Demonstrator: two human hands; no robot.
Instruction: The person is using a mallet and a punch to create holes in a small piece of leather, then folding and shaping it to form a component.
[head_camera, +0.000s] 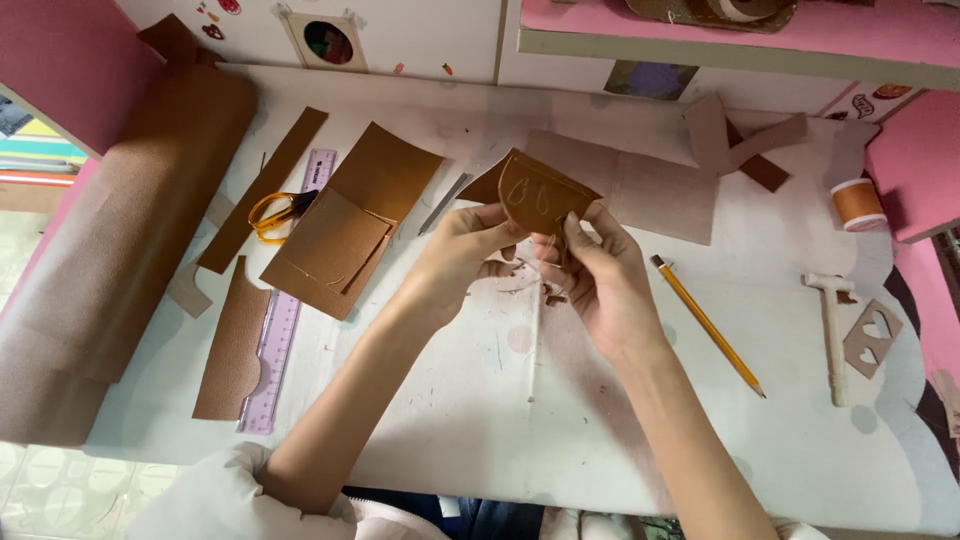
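You've got a small brown leather piece (540, 193) pinched up off the table (560, 420) between both hands, right in the middle of the view. Your left hand (462, 250) is closed on its lower left edge, thumb in front and fingers curled behind. Your right hand (598, 270) is clamped on the lower right side the same way, thumb pressed flat on the front face. The piece is tilted, its pointed top aimed away from you, and there are pale curved outlines drawn on the side facing you.

Under your hands there are little brown scraps (548, 292) lying on the white tabletop.

Off to your left, a folded brown leather panel (345, 235) lies flat, with orange-handled scissors (275, 213) just beside it and partly on a long brown strip (262, 188). A purple ruler (283, 320) runs under those, and a curvy-edged brown cutout (232, 345) touches its left side. A big roll of brown leather (120, 240) takes up the far left edge.

To your right, a yellow pencil (708, 325) lies diagonally near your right wrist, well apart from a small white mallet (832, 330). Beside the mallet sits a tan stencil (872, 338) with heart-shaped holes. A spool of orange thread (858, 203) stands further back, and a paler flat sheet (650, 190) lies behind the held piece.
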